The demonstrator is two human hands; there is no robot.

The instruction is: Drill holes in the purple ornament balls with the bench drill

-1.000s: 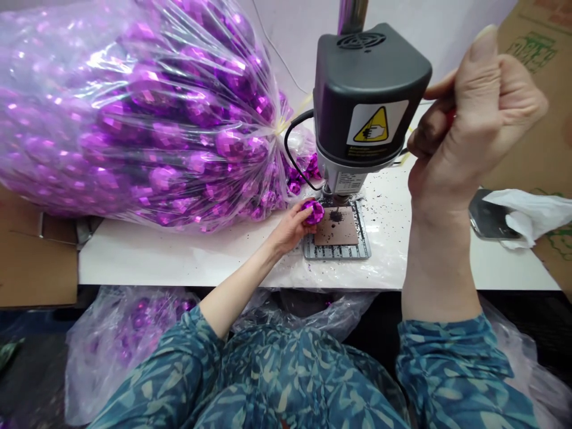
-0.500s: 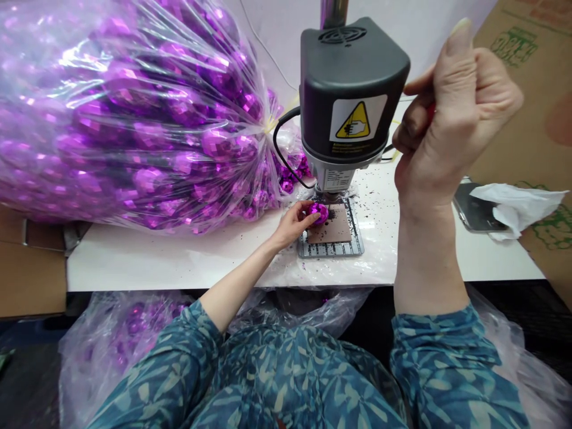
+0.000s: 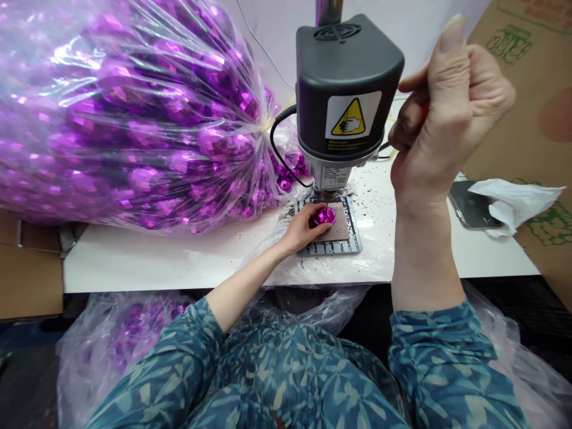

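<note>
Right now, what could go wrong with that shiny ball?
The bare left hand is right by the drill's tip, so it might get hurt. The ball is round and only held by that hand, so it could slip or spin.

Purple faceted ball (image 3: 326,217): left side partly hidden by the left hand (image 3: 304,229); contact with the drilling machine (image 3: 348,65) above, too small to tell.
Board (image 3: 338,232): left portion hidden beneath hand and ball.
Red handle (image 3: 426,109): nearly all concealed within the right hand (image 3: 451,119) (only a sliver shows).
Machine column (image 3: 329,11): cut off by top edge.
Warning label (image 3: 354,114): lower print too small to read.
Large bag (image 3: 134,131): cut off at left and top.
Phone (image 3: 473,205): partly covered by white tissue (image 3: 518,196).
</note>
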